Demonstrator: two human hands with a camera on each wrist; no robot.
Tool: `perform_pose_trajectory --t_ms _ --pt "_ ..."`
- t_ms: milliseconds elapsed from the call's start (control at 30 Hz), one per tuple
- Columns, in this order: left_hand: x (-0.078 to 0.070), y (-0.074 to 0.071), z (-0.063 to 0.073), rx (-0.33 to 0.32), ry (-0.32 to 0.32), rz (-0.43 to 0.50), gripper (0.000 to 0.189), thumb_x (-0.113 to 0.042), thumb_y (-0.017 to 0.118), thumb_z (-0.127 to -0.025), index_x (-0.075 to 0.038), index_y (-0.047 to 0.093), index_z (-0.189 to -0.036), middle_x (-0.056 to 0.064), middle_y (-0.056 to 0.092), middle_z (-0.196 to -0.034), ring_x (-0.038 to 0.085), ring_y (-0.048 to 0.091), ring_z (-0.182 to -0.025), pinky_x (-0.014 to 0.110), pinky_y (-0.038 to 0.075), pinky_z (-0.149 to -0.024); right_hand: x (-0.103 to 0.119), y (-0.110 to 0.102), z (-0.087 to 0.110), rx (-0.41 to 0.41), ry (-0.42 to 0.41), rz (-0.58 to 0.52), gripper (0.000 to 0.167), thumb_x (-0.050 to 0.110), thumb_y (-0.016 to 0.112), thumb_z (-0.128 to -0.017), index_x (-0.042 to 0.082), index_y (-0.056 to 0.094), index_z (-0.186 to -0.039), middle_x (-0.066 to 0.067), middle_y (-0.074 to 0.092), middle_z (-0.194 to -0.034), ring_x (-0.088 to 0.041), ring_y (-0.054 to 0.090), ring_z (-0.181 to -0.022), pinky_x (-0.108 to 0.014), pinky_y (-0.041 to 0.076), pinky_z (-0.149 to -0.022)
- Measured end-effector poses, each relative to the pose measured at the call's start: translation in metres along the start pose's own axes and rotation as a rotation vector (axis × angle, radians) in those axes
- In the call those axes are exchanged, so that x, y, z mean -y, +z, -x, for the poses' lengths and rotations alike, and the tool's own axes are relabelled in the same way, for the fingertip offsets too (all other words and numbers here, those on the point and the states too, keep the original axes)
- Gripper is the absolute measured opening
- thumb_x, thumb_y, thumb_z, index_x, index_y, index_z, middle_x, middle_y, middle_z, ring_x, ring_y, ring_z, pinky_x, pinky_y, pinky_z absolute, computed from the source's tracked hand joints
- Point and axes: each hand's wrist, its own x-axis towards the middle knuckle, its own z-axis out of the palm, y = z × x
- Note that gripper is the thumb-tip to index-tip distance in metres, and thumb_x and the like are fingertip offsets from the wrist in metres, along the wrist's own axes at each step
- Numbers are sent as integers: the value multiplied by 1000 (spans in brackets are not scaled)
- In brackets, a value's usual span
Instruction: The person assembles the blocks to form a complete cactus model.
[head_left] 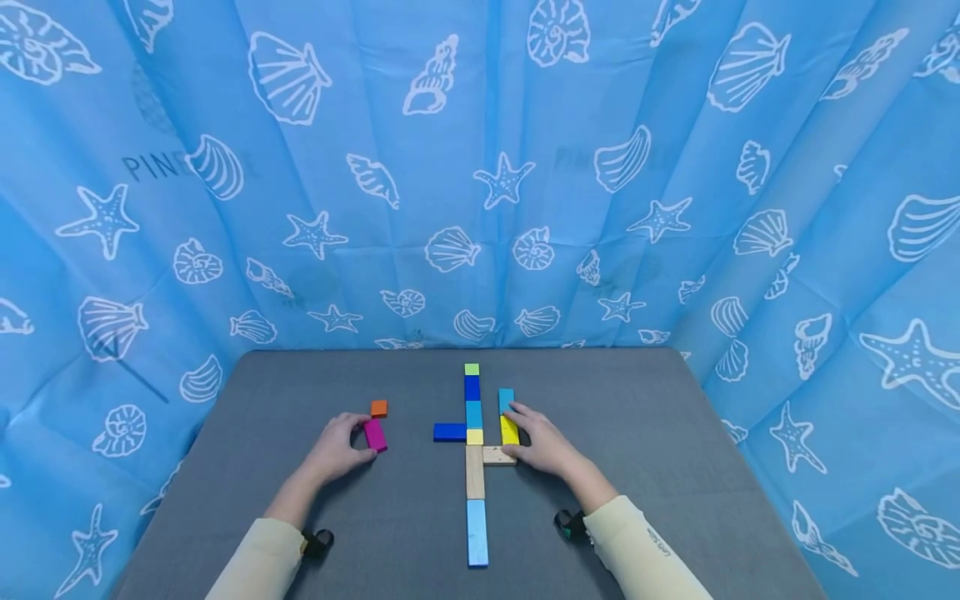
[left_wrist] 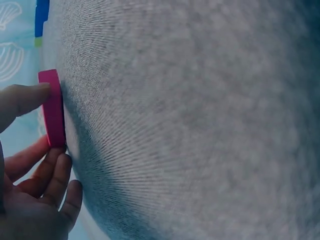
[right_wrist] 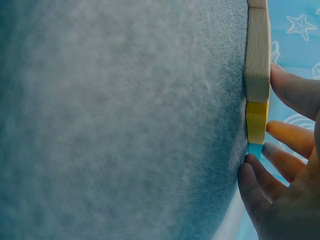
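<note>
My left hand [head_left: 335, 450] pinches a magenta block [head_left: 376, 435] at its two ends, thumb on one end and fingertips at the other; the block lies on the grey table. Just beyond it sits a small orange block [head_left: 379, 408]. On the other side, my right hand [head_left: 542, 442] rests with fairly straight fingers at a short branch of blocks. Its thumb touches a speckled wooden block [right_wrist: 257, 60], and a fingertip is at a yellow block [right_wrist: 256, 122]. Another finger is beside a teal block [head_left: 506, 400] past the yellow one.
A column of blocks runs front to back: light blue [head_left: 477, 533], plain wood [head_left: 475, 473], pale yellow [head_left: 475, 437], teal [head_left: 473, 414], dark blue [head_left: 472, 387] and green [head_left: 472, 368]. A dark blue block [head_left: 449, 432] juts left. A shell-print curtain [head_left: 480, 208] hangs behind the table.
</note>
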Motion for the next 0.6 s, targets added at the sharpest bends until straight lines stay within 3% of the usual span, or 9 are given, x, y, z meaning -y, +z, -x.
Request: perform_pose_trajectory --t_ms 333,600 --pt "-8 -3 -6 -24 27 19 63 -23 82 -83 -3 57 -137 20 56 -137 38 51 -126 59 44 -105 -3 3 -1 12 -8 19 66 32 73 -93 11 48 -151 -12 36 -162 -41 34 -147 -62 35 -113" --pt "-40 3 -35 -54 109 8 60 -24 82 -84 -7 59 -137 16 56 -139 35 49 -127 57 46 -103 -1 0 -1 -2 1 16 65 32 72 -94 13 48 -151 -10 36 -162 -40 34 -147 -61 34 -114"
